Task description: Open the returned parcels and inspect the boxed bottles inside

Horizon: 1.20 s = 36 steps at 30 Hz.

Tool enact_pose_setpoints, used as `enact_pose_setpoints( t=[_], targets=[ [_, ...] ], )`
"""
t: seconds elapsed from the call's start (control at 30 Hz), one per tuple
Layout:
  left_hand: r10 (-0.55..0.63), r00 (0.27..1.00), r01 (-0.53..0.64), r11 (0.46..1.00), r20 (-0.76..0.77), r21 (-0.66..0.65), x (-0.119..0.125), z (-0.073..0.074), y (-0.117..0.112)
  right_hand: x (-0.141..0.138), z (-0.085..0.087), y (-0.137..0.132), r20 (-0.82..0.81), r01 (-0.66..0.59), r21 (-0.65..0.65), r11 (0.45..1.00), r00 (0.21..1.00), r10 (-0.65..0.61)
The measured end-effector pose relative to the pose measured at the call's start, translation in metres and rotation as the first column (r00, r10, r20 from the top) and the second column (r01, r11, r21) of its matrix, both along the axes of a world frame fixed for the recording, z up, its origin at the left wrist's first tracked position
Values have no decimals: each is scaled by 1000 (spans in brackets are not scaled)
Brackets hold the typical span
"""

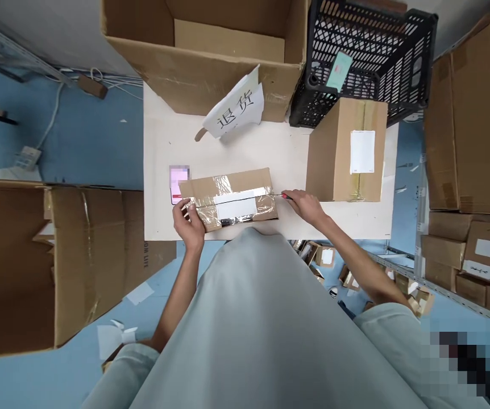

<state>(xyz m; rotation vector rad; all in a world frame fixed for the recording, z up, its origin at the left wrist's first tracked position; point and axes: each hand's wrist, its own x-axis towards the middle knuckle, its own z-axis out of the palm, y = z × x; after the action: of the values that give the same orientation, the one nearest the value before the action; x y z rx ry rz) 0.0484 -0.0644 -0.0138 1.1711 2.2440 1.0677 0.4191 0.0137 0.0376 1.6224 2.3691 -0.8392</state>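
Note:
A flat cardboard parcel (pixel 230 197), wrapped in clear tape with a white label on top, lies on the white table (pixel 270 153) close to me. My left hand (pixel 189 222) grips the parcel's left end, fingers curled over its corner. My right hand (pixel 307 204) is closed on a small red-handled cutter (pixel 285 196) whose tip touches the parcel's right edge. A phone (pixel 177 183) lies partly under the parcel's left end.
A taller sealed box (pixel 347 149) with a white label stands at the table's right. Behind are a large open carton (pixel 211 45) with a paper sign (pixel 236 111) and a black crate (pixel 364 57). More cartons flank both sides; small boxes litter the blue floor.

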Motion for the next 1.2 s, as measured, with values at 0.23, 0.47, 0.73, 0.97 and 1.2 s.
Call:
enact_pose_setpoints(
  t=[0.23,0.47,0.73,0.97,1.2],
  targets=[
    [-49,995,45,998,-86,-46,1,6,0,-1,-74,-49,-356,439,-294,849,774,-523],
    [-569,789,560,821,-233,-109,53,49,42,-8,-38,-63,-337,364,-168,916,852,-400],
    [-925,338,803,378,-171,-460,105,65,118,5,-4,-26,1,-74,91,993,997,74],
    [-945,251,764,327,-211,-556,111,88,131,6,16,-9,170,-249,94,964,958,231],
    [-944,280,778,331,-176,-535,111,91,136,-6,18,2,188,-279,96,956,948,257]
  ],
)
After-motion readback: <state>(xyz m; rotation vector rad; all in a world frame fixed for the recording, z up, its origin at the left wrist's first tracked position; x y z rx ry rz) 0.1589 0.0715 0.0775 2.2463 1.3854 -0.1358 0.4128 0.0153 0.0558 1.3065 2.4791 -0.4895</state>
